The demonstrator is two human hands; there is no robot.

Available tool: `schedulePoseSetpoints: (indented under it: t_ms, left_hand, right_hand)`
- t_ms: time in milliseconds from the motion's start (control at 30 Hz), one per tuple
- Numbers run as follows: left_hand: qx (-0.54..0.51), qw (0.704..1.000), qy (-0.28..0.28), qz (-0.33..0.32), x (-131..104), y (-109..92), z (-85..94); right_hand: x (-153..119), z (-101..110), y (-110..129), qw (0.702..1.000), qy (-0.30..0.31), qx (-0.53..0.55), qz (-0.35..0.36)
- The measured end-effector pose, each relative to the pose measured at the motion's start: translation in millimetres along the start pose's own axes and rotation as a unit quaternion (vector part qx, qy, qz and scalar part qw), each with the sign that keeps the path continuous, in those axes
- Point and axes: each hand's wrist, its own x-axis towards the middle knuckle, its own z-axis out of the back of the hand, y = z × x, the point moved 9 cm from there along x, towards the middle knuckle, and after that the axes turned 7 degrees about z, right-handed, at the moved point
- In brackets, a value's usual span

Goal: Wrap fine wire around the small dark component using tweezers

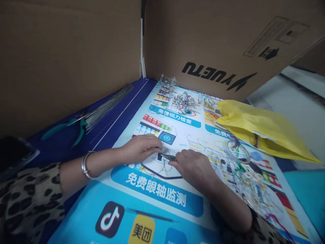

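My right hand (194, 167) is closed around a small pair of needle-nose pliers (169, 157), whose metal jaws point left toward my other hand. My left hand (142, 147), with a silver bangle (85, 165) at the wrist, is closed in a pinch close to the plier tips. Whatever its fingers hold is too fine to make out. Thin wire loops (165, 166) show just below the jaws. Both hands are low over a printed poster (162, 211) that covers the work surface.
Teal-handled pliers (82, 130) and a bundle of straight wires (109, 106) lie left. A dark phone (16, 152) sits at the left edge. Tangled wires (186, 100), a clear tape roll (237, 151) and a yellow bag (264, 127) lie farther off. Cardboard walls (198, 37) stand behind.
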Motion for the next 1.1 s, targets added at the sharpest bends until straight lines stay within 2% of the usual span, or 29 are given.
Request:
schedulePoseSetpoints:
  t_ms: [233, 433, 533, 800, 1100]
  left_hand:
    - [-0.003, 1.0, 0.005, 0.008, -1, 2, -2.0]
    - [-0.009, 0.998, -0.022, 0.063, -1, 11, 1.9]
    - [-0.011, 0.996, -0.031, 0.078, -1, 13, 3.8]
    - [-0.005, 0.995, -0.078, 0.068, 1, 11, 14.6]
    - [0.009, 0.991, -0.096, 0.096, 0, 15, 16.9]
  right_hand:
    - [-1, -4, 0, 1.0, 0.016, 0.003, -0.014]
    - [-5, -9, -9, 0.995, 0.038, 0.014, -0.092]
    - [-6, -9, -11, 0.993, 0.039, 0.035, -0.106]
    - [-5, -7, -10, 0.994, 0.025, 0.051, -0.097]
    - [-2, -3, 5, 0.999, 0.024, 0.022, 0.01]
